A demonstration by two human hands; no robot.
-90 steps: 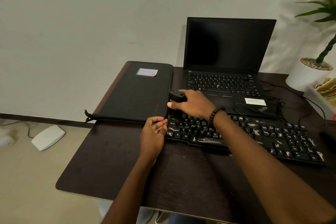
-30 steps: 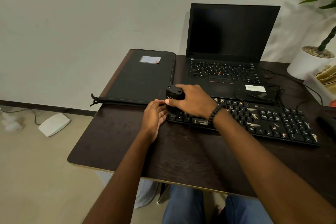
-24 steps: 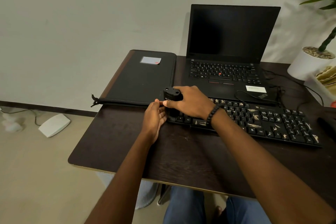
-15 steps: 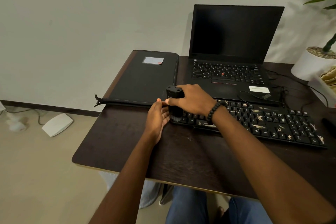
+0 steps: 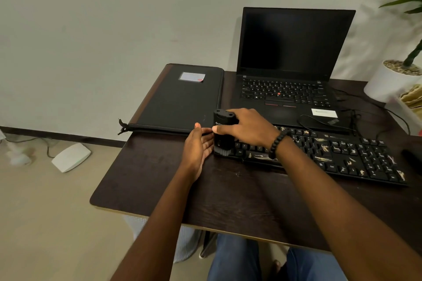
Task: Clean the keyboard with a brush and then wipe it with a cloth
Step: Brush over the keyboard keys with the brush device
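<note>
A black keyboard lies across the dark table, with pale debris scattered on its keys. My right hand grips a stubby black brush upright, its grey bristles pressed on the keyboard's left end. My left hand rests flat against the keyboard's left edge, fingers together and touching the brush side. No cloth is clearly visible.
An open black laptop stands behind the keyboard, a black sleeve to its left. Cables run on the table at the right, near a white plant pot. A dark object lies at the right edge.
The brush has worked down from the keyboard's top-left corner to its lower-left keys. My left hand stayed at the keyboard's left edge. The camera shifted slightly.
</note>
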